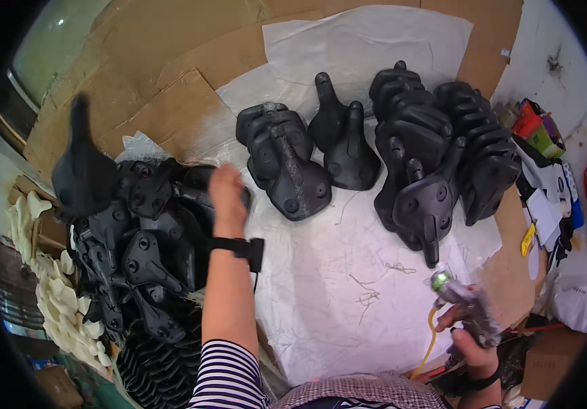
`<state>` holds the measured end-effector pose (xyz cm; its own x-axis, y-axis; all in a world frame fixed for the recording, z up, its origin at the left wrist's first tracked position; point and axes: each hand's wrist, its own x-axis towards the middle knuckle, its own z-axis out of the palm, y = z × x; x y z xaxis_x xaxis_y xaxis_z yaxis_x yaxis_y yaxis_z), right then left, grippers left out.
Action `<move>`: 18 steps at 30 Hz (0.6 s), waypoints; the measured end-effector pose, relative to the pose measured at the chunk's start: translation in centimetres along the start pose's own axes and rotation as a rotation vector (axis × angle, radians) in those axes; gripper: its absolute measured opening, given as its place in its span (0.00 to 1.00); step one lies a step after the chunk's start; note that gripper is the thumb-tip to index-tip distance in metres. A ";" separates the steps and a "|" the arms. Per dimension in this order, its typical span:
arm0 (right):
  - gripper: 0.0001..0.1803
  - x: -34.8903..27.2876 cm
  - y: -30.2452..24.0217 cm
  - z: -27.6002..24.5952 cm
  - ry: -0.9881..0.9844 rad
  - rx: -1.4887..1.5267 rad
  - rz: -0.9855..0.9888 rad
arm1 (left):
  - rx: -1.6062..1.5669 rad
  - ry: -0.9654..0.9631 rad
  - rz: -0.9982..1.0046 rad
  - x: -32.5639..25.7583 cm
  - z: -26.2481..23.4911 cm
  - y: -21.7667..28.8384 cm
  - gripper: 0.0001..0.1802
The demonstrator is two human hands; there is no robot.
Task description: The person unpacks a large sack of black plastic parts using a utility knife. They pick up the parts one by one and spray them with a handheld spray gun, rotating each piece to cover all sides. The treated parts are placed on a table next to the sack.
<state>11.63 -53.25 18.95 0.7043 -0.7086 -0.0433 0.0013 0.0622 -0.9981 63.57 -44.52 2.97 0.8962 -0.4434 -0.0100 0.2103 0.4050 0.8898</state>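
A cardboard-covered table (171, 61) carries a white sheet (348, 48); at its left edge pale foam pieces (58, 293) lie beside a loose heap of black saddle shells (136, 252); the left hand (226, 194) reaches over that heap, blurred, so I cannot tell whether its fingers grasp anything; taking one shell cleanly off the top looks wisest; sorted shell stacks (429, 150) sit mid-sheet; the right hand (474, 341) is clenched around a glue gun (460, 303), best kept pointed away.

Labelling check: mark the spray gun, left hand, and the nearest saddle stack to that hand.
spray gun (468, 308), head view, on its grey body.
left hand (226, 192), head view, back of hand.
saddle pile (145, 252), head view, on a black shell.
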 end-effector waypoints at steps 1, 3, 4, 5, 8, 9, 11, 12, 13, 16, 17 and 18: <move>0.36 0.1 0.1 0.2 -0.033 -0.024 0.064 | 0.375 0.087 -0.104 -0.7 1.7 -3.7 0.05; 0.34 0.5 0.2 0.3 -0.101 -0.142 0.213 | 0.465 0.205 -0.205 -1.9 1.9 -10.0 0.11; 0.33 0.5 0.7 0.5 -0.038 -0.107 0.248 | 0.502 0.182 -0.190 -2.4 2.8 -11.0 0.13; 0.32 0.5 0.9 0.2 -0.005 -0.138 0.242 | 0.537 0.163 -0.173 -2.8 3.4 -11.9 0.15; 0.33 1.2 0.5 -0.2 0.074 -0.177 0.189 | 0.445 0.069 -0.230 -3.4 3.8 -11.4 0.17; 0.34 1.3 0.3 -0.2 0.124 -0.162 0.119 | 0.376 0.031 -0.267 -3.6 3.8 -10.7 0.17; 0.36 2.1 -1.8 1.1 0.292 -0.149 0.067 | 0.312 0.011 -0.266 -4.5 4.2 -8.6 0.17; 0.36 2.4 -3.1 2.0 0.331 -0.157 0.038 | 0.277 0.007 -0.267 -5.2 4.1 -7.3 0.17; 0.36 2.4 -3.3 1.8 0.303 -0.209 -0.038 | 0.191 -0.015 -0.235 -5.7 3.6 -6.2 0.16; 0.36 2.4 -3.3 2.6 0.323 -0.197 -0.033 | -0.053 -0.030 -0.163 -6.9 0.3 -2.4 0.15; 0.36 2.3 -2.5 2.8 0.316 -0.183 -0.012 | -0.127 -0.007 -0.160 -7.3 -0.9 -1.5 0.15; 0.35 2.2 -1.6 2.6 0.253 -0.227 -0.008 | -0.195 0.044 -0.143 -7.6 -2.5 -0.7 0.15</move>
<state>15.02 -53.13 20.60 0.5062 -0.8623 -0.0166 -0.1719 -0.0820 -0.9817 57.58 -39.45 1.31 0.8673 -0.4736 -0.1531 0.4039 0.4896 0.7728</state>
